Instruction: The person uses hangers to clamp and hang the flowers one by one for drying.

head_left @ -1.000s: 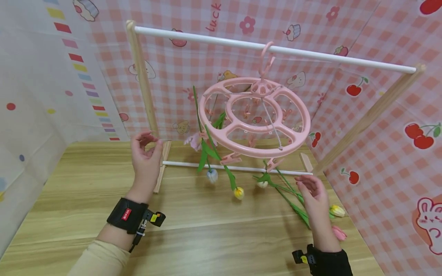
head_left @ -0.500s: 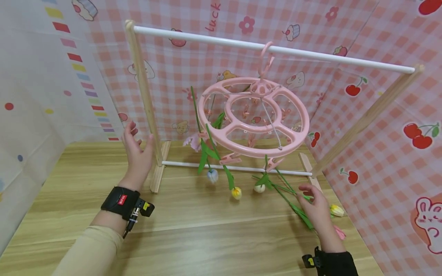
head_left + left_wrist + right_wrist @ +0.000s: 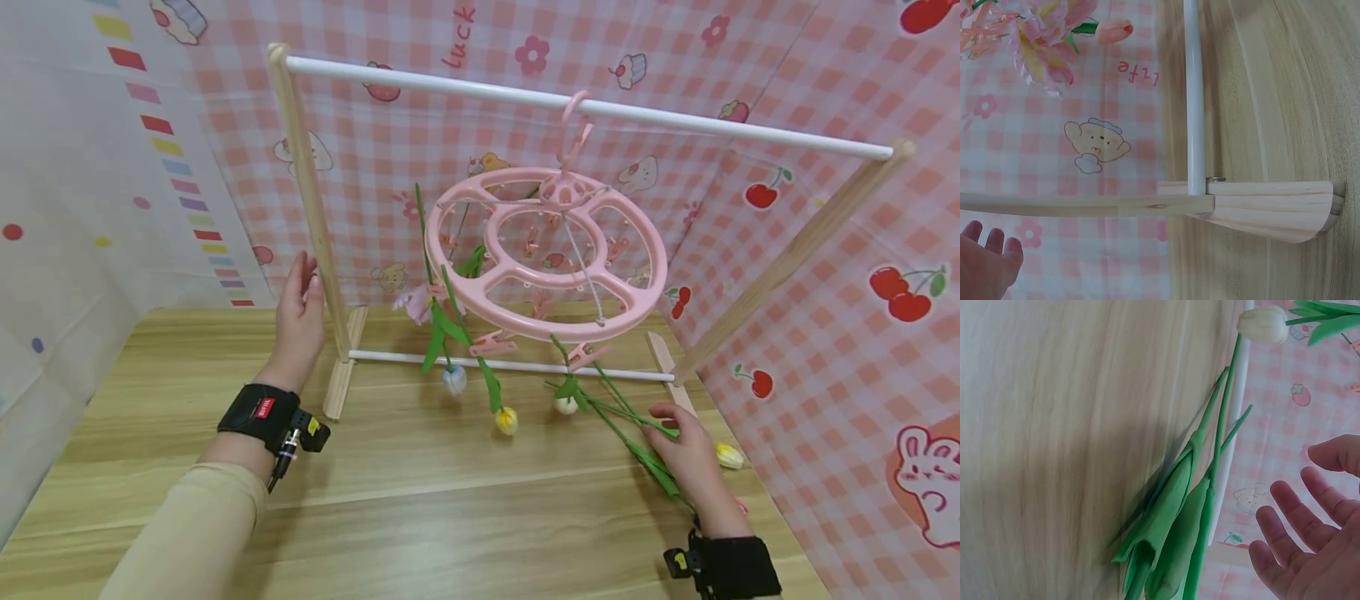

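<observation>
My left hand (image 3: 298,329) is beside the left wooden post, its fingers extended and holding nothing. Loose tulip stems (image 3: 656,471) lie on the table at right, and my right hand (image 3: 690,454) hovers by them. In the right wrist view its fingers are spread, apart from the green leaves (image 3: 1175,531). A pink round clip hanger (image 3: 555,330) hangs by its hook from the stand's white top bar (image 3: 450,87). Clipped to it are a yellow tulip (image 3: 507,421), a blue tulip (image 3: 453,381), a white tulip (image 3: 566,405) and a pale pink flower (image 3: 412,305), heads down.
Wooden posts (image 3: 315,208) and feet (image 3: 345,367) carry the stand, with a white lower bar (image 3: 397,357) between them. A yellow tulip head (image 3: 728,455) lies beyond my right hand, near the checked right wall (image 3: 840,400). Another checked cloth hangs behind the stand.
My left hand has moved left, and its curled fingers have straightened. My right hand has shifted slightly right and down, covering most of the pink tulip head. The hanger stays in place.
</observation>
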